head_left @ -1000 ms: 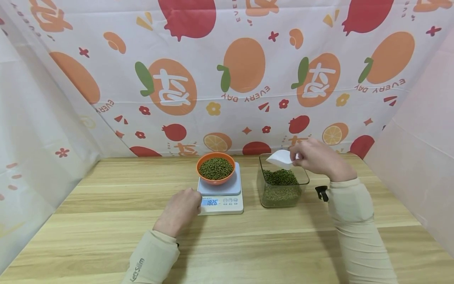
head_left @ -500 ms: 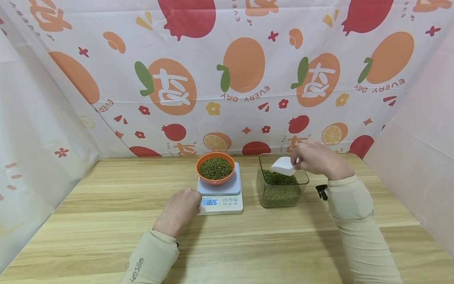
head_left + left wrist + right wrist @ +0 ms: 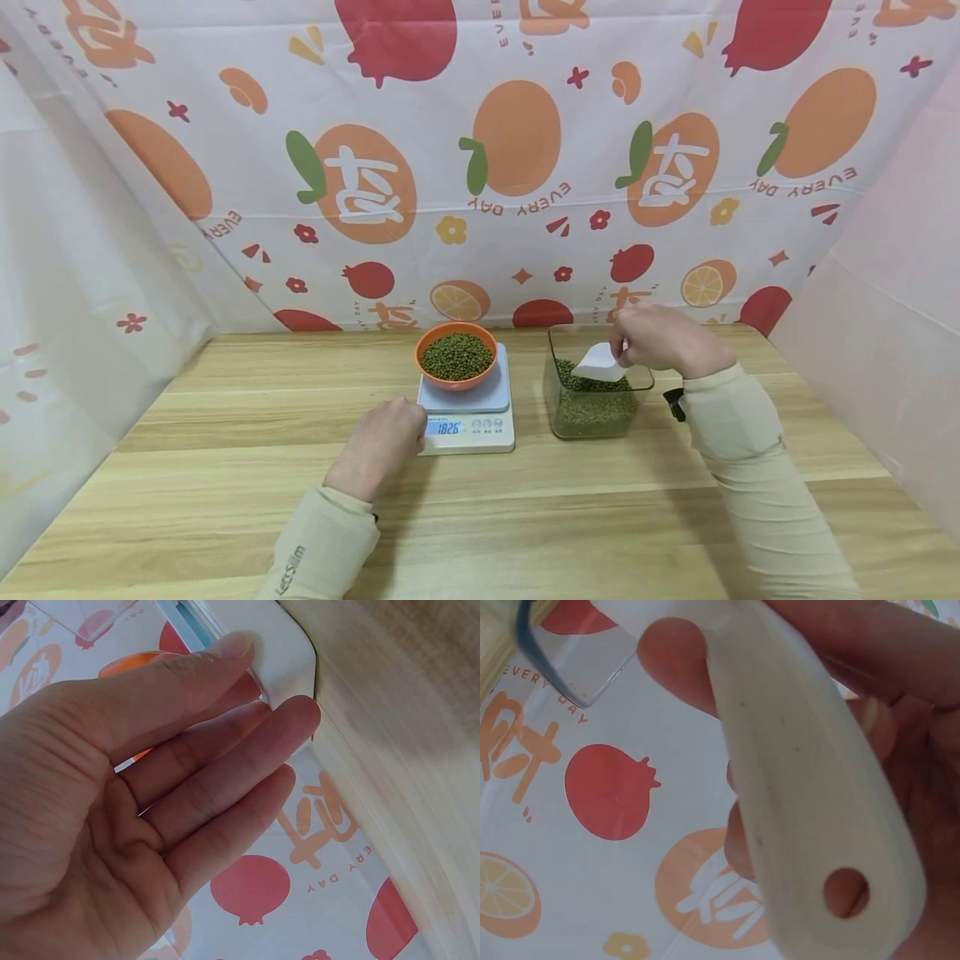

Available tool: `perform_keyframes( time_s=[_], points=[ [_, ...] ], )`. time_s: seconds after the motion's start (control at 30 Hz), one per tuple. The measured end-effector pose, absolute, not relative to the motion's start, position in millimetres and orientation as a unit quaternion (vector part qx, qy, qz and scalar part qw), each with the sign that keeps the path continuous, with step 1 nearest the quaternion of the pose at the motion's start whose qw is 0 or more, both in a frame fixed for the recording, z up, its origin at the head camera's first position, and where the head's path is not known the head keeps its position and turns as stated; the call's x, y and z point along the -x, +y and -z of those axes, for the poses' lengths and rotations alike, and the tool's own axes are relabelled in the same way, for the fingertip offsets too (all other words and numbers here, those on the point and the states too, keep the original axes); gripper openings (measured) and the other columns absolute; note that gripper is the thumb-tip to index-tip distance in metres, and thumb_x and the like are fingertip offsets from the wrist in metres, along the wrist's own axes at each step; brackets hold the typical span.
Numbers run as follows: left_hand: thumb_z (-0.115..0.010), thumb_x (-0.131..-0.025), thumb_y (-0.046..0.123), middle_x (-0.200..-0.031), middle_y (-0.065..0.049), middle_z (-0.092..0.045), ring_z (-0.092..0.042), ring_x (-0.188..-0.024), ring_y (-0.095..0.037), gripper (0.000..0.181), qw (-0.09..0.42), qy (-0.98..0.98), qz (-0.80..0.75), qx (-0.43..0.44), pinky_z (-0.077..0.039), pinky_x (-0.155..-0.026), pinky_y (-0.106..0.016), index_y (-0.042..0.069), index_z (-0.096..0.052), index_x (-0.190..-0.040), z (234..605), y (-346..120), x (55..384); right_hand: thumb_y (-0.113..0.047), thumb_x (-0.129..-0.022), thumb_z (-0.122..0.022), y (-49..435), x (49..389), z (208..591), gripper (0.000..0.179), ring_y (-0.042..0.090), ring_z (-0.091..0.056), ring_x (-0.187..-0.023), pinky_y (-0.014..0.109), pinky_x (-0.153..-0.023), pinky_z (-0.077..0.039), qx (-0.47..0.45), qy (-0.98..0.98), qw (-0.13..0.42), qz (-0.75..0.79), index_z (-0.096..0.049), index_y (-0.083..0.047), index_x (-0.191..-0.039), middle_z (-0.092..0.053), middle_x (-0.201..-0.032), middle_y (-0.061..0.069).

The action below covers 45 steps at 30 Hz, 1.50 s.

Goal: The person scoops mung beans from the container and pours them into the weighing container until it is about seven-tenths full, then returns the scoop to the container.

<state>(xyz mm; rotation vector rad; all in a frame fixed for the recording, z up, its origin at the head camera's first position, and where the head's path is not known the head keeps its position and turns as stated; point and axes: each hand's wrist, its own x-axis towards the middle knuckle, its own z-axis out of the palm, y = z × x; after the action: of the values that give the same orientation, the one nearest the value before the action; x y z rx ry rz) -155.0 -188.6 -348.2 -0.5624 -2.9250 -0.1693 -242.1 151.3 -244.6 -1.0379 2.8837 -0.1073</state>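
My right hand (image 3: 660, 337) grips a white scoop (image 3: 600, 364) by its handle. The scoop's bowl dips inside a clear square container (image 3: 647, 387), right at the green mung beans (image 3: 592, 410) in it. Close up in the right wrist view, the handle (image 3: 810, 780) has a round hole at its end, with thumb and fingers around it. My left hand (image 3: 381, 440) is at the left edge of a white kitchen scale (image 3: 467, 403). In the left wrist view its thumb (image 3: 232, 646) touches the scale's corner, the other fingers fairly straight. An orange bowl (image 3: 457, 386) of mung beans stands on the scale.
The scale's lit display (image 3: 444, 428) reads 182.6. Wooden tabletop (image 3: 480, 533) spreads in front of the scale and container. A fruit-print curtain (image 3: 517, 250) hangs directly behind, with pale sheets at both sides.
My right hand has lowered the scoop from the container's upper rim down to the beans. The left hand, bowl and display reading stay as they were.
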Motion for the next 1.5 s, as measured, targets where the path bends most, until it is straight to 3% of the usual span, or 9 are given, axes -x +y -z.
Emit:
perform_keyframes(
  time_s=[0.4,0.97,1.27,1.5],
  points=[
    [-0.078,-0.08,-0.004,-0.061,-0.004,-0.057,-0.044,-0.055,-0.014,0.014,0.079,-0.977,0.059,0.188,-0.043,-0.051,-0.031,0.001,-0.068,-0.072,348,-189,154,0.005,-0.081,-0.075,148,240,243,0.016,0.02,-0.064,-0.081,0.04,-0.074,-0.054,0.332,0.941,0.06,0.009,-0.077,-0.01,-0.076,-0.065,-0.089,0.001],
    [-0.079,-0.08,-0.003,-0.06,-0.002,-0.054,-0.043,-0.055,-0.014,0.015,0.069,-0.979,0.062,0.181,-0.04,-0.052,-0.03,0.002,-0.068,-0.072,348,-189,156,0.01,-0.079,-0.071,136,240,240,0.022,0.015,-0.062,-0.071,0.035,-0.066,-0.054,0.308,0.947,0.093,-0.018,-0.073,-0.011,-0.071,-0.067,-0.078,-0.001],
    [-0.08,-0.08,-0.002,-0.06,-0.002,-0.055,-0.043,-0.055,-0.014,0.016,0.075,-0.978,0.058,0.187,-0.041,-0.051,-0.03,0.002,-0.067,-0.071,349,-189,156,0.013,-0.065,-0.049,134,241,239,0.031,0.012,-0.041,-0.06,0.027,-0.057,-0.036,0.306,0.945,0.109,-0.028,-0.067,-0.012,-0.062,-0.055,-0.063,-0.003],
    [-0.08,-0.08,-0.002,-0.06,-0.003,-0.056,-0.043,-0.055,-0.015,0.015,0.078,-0.978,0.055,0.187,-0.041,-0.051,-0.031,0.002,-0.068,-0.071,350,-190,157,0.014,-0.069,-0.051,127,241,239,0.032,0.011,-0.028,-0.057,0.026,-0.054,-0.029,0.286,0.949,0.131,-0.036,-0.046,-0.016,-0.057,-0.036,-0.06,-0.003]
  ],
)
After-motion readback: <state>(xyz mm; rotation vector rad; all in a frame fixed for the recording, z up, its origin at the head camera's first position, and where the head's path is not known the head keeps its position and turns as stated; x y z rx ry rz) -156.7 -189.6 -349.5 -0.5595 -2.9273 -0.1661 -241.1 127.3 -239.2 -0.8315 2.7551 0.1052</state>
